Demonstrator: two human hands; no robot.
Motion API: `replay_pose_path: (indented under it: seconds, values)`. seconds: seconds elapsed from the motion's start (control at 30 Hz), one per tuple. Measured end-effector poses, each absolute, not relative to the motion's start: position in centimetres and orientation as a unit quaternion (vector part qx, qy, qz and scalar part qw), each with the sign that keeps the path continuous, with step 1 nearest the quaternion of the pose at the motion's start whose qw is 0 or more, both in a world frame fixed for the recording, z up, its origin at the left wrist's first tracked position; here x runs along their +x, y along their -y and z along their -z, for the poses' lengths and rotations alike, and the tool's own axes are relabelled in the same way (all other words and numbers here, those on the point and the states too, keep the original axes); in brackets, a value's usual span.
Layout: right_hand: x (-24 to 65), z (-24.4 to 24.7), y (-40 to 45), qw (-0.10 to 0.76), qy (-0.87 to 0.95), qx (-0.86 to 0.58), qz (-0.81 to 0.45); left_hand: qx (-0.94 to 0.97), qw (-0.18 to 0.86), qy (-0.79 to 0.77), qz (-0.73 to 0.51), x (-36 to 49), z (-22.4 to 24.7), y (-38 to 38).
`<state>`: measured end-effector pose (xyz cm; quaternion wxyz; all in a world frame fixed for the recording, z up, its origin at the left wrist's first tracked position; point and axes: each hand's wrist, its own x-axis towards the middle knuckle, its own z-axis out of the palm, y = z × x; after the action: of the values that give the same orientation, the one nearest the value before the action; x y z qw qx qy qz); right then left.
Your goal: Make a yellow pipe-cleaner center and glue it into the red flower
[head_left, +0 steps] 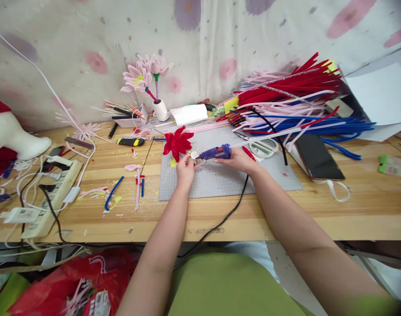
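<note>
My right hand (235, 160) is wrapped round a blue glue gun (216, 152), which points left with its black cord hanging over the table edge. Its nozzle meets a small white-and-yellow flower centre (194, 155), pinched in the fingers of my left hand (186, 170). Whether glue is coming out is too small to see. Just behind my left hand, a red fuzzy flower (178, 143) with several pointed petals lies on the grey cutting mat (174, 184). Scissors (263, 147) and a red pen-like object (249, 153) lie right of the glue gun.
Bundles of red, pink and blue pipe cleaners (299, 101) fill the back right, beside a phone (319, 157). A white vase (160, 110) with pink flowers stands behind. Left are a box cutter (130, 141), scraps and a power strip (57, 197) with cables.
</note>
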<state>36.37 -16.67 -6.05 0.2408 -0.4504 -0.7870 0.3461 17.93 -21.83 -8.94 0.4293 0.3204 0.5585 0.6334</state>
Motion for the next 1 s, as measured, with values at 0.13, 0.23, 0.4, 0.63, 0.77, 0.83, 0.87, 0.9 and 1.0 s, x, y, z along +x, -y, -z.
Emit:
replay_pose_path:
  seconds: [0.13, 0.23, 0.4, 0.63, 0.77, 0.83, 0.87, 0.9, 1.0]
  values:
    - [36.6, 5.9, 16.6, 0.251, 0.771, -0.481, -0.334, 0.323, 0.430, -0.562, -0.629, 17.8, 9.0, 21.9]
    - [36.2, 5.5, 16.8, 0.249, 0.766, -0.486, -0.339, 0.328, 0.433, -0.558, -0.627, 17.8, 9.0, 21.9]
    - [36.1, 5.5, 16.9, 0.266, 0.768, -0.450, -0.369, 0.325, 0.431, -0.554, -0.634, 17.8, 9.0, 21.9]
    - [36.8, 6.8, 15.7, 0.366, 0.645, -0.564, -0.363, 0.281, 0.439, -0.556, -0.647, 17.8, 8.5, 21.9]
    - [36.6, 7.9, 14.5, 0.343, 0.649, -0.640, -0.226, 0.242, 0.459, -0.544, -0.660, 17.9, 7.7, 21.9]
    - [36.4, 8.1, 14.2, 0.328, 0.668, -0.645, -0.175, 0.219, 0.478, -0.530, -0.665, 18.0, 7.2, 22.0]
    - [36.4, 8.2, 14.1, 0.325, 0.676, -0.642, -0.161, 0.206, 0.490, -0.521, -0.668, 18.0, 7.0, 22.0]
    - [36.4, 8.1, 14.1, 0.326, 0.682, -0.638, -0.152, 0.191, 0.504, -0.510, -0.670, 18.0, 6.7, 22.0]
    - [36.6, 7.9, 14.3, 0.338, 0.698, -0.616, -0.141, 0.144, 0.549, -0.482, -0.667, 17.9, 5.8, 22.1]
